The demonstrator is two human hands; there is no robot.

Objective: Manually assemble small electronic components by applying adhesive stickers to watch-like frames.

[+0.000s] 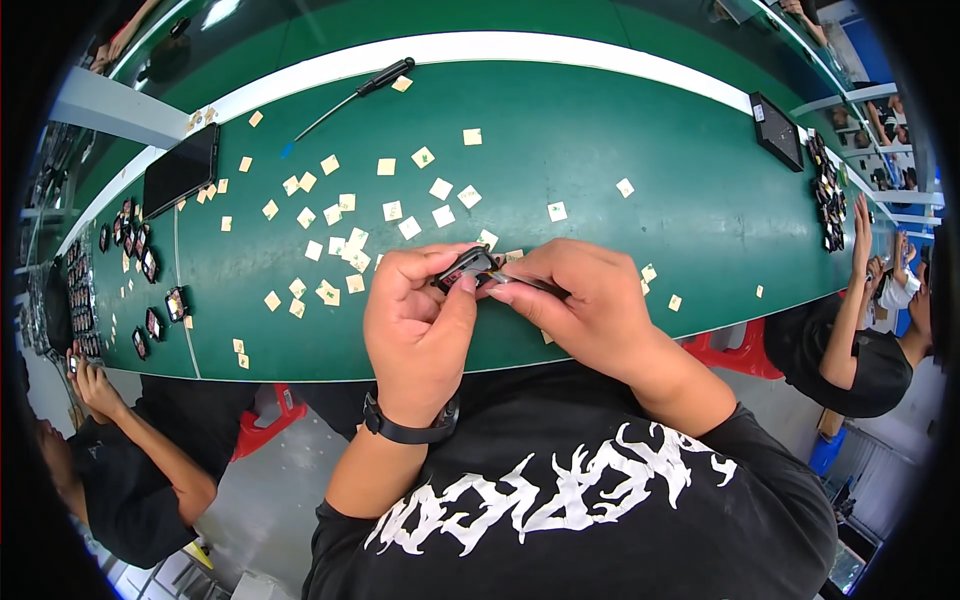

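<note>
Black device (470,261), hands (415,322) (592,303) close together, pinching

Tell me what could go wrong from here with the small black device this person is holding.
1. The thin dark tool in the right grip is right at the small black device; a slip might scratch or nick it.

2. The left grip holds the device up with the fingers, so it could drop if that hold loosens.

3. Pale squares lie loose around the hands; a passing hand might scatter some.
</note>
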